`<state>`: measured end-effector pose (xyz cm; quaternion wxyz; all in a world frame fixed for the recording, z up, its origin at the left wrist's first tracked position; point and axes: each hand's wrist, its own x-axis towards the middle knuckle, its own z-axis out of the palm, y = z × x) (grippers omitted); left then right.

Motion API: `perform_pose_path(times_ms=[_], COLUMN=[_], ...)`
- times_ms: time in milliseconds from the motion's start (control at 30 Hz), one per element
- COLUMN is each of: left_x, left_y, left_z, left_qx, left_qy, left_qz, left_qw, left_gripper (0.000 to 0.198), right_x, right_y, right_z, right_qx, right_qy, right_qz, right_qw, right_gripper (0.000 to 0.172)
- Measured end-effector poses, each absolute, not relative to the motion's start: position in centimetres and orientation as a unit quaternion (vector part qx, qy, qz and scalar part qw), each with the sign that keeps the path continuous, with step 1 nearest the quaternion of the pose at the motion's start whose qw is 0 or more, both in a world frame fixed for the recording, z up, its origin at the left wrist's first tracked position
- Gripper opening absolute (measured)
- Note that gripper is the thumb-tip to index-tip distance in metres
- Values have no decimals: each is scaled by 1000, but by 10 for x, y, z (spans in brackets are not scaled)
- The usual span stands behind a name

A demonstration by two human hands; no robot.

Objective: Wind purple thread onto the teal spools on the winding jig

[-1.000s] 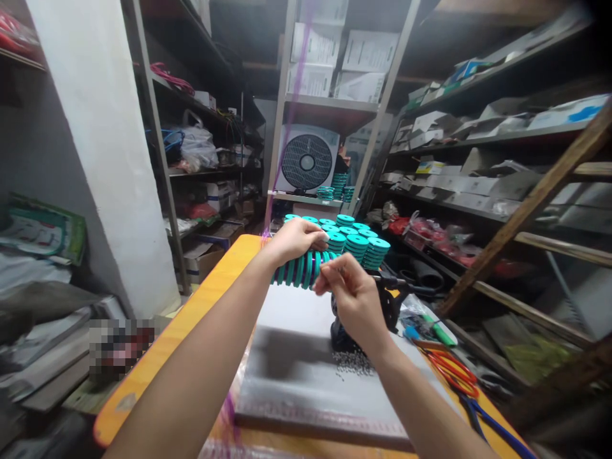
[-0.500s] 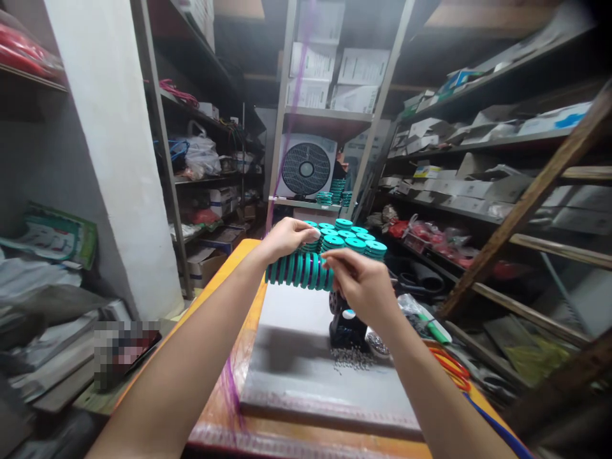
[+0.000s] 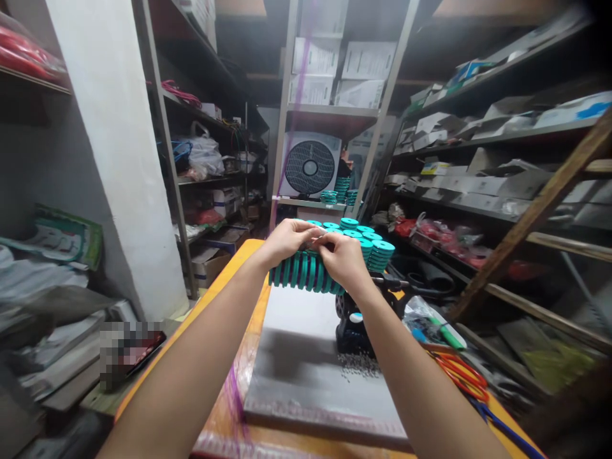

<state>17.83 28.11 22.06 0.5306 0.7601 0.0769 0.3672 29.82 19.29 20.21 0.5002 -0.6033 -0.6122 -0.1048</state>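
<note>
My left hand [image 3: 288, 243] is closed in a pinch, its fingertips just above a horizontal row of teal discs like thread spools [image 3: 300, 273]. Close against it, my right hand [image 3: 345, 258] pinches too, the fingertips of both hands meeting. Whatever lies between them is too small to make out. The disc row sits at a small black machine [image 3: 349, 328] with a shaft on its right. Stacks of teal discs [image 3: 381, 254] stand just behind my hands. Small silvery pieces [image 3: 358, 366] lie heaped at the machine's foot, partly hidden by my right forearm.
A pale board [image 3: 287, 382] lies on the orange table [image 3: 227, 271]. Purple strands [image 3: 234, 395] hang at its left edge. Orange-handled scissors or pliers [image 3: 463, 376] lie on the right. A box fan [image 3: 310, 167] stands on the shelf ahead; a wooden ladder [image 3: 530, 220] leans right.
My right hand has moved left and slightly up to meet my left hand's fingertips above the discs. My left hand has stayed nearly in place. The view has shifted slightly.
</note>
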Motion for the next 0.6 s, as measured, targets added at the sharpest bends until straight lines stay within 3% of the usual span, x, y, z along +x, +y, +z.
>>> perform_pose_path(times_ms=[267, 600], left_x=[176, 177], left_y=[279, 269], left_z=[223, 226], left_qx=[748, 746], left_qy=[101, 124], left_qz=[359, 364], left_qw=[549, 544], left_gripper=[39, 16], right_x=[307, 274], right_y=[188, 143], right_z=[199, 177], right_qx=[-556, -469], right_qy=[-604, -586], right_qz=[-37, 123], right_qw=[570, 649], right_gripper=[18, 17])
